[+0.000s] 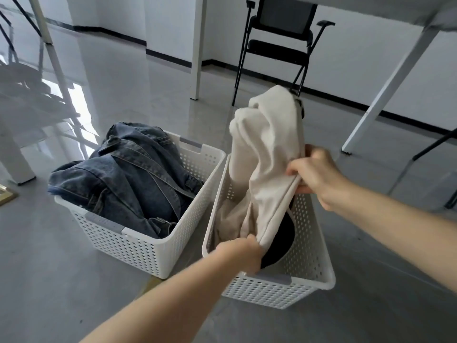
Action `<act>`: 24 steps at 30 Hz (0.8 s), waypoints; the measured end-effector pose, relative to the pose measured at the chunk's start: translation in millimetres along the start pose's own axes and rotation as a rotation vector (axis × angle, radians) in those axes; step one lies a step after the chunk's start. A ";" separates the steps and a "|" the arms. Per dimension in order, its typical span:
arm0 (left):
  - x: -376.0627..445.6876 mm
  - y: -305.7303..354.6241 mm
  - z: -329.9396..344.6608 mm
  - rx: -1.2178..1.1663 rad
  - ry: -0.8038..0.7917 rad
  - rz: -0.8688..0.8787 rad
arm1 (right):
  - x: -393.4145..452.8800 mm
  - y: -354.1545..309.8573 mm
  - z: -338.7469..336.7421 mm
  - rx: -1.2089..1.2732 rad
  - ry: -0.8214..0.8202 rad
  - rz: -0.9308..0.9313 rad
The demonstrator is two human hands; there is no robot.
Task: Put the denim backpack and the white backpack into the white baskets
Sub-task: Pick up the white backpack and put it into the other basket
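Observation:
Two white perforated baskets stand side by side on the grey floor. The denim backpack (128,179) lies crumpled in the left basket (148,251), bulging over its rim. The white backpack (265,154) is partly down in the right basket (309,276), with its upper half sticking up above the rim. My left hand (241,254) grips the backpack's lower edge at the near side of the basket. My right hand (315,175) grips its seam higher up on the right. A dark round part shows under the white fabric inside the basket.
A black folding chair (279,45) stands behind the baskets. A white table leg (197,48) rises at the back centre, and another slanted leg (385,87) at the right. A white bench leg (14,154) is at the left.

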State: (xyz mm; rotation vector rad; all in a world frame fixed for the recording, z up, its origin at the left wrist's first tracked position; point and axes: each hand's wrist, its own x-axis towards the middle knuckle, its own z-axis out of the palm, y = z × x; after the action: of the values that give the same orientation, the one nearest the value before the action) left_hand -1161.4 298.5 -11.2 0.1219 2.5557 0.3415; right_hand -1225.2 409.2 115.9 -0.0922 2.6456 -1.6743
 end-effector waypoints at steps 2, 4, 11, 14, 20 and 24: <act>-7.2 -11.3 -18.8 0.077 -0.198 0.069 | -11.2 10.9 7.9 -0.094 -0.055 -0.023; -15.1 -22.3 -31.1 -0.063 -0.204 0.117 | -17.7 18.7 13.5 -0.137 -0.059 -0.063; -77.8 -67.7 -96.3 -1.382 0.368 0.262 | -34.7 15.9 32.2 -0.169 -0.100 -0.203; -75.2 -61.0 -114.4 -1.465 0.547 0.260 | -53.8 5.1 48.8 -0.217 -0.269 -0.329; -62.5 -66.3 -107.0 -1.449 1.016 0.073 | -65.2 22.7 57.4 -0.383 -0.423 -0.346; -73.3 -60.4 -105.2 -1.539 0.994 0.194 | -49.5 75.0 42.2 -0.699 -0.367 -0.139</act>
State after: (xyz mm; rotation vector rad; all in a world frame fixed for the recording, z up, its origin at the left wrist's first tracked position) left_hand -1157.1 206.1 96.1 -0.4831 2.2311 2.7694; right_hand -1177.5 405.8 28.9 -0.5340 2.8132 -0.5876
